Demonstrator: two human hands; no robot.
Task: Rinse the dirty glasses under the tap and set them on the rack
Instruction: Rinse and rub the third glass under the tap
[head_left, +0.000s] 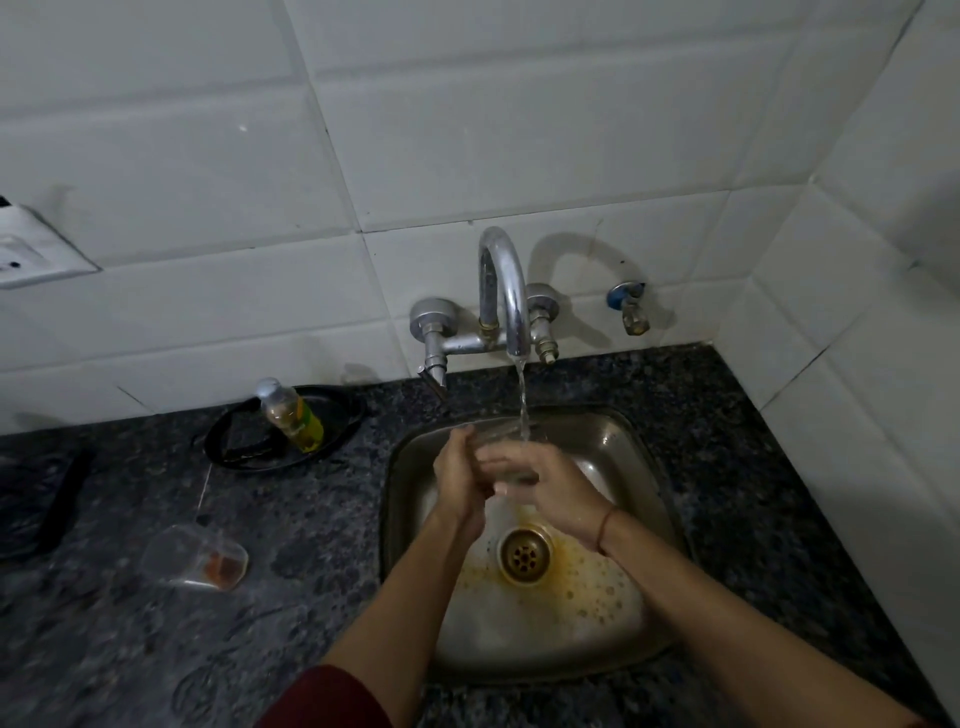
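tap spout (511, 291) overhead, counter (291, 519) left open

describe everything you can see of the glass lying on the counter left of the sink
The glass is clear and lies tipped on its side on the dark speckled counter, left of the steel sink and apart from it. Its wider mouth points left and its base points right, toward the sink. Orange-brown residue sits at the base end, so it is still dirty. It shows blurred, so finer detail cannot be told. Only the counter touches it.
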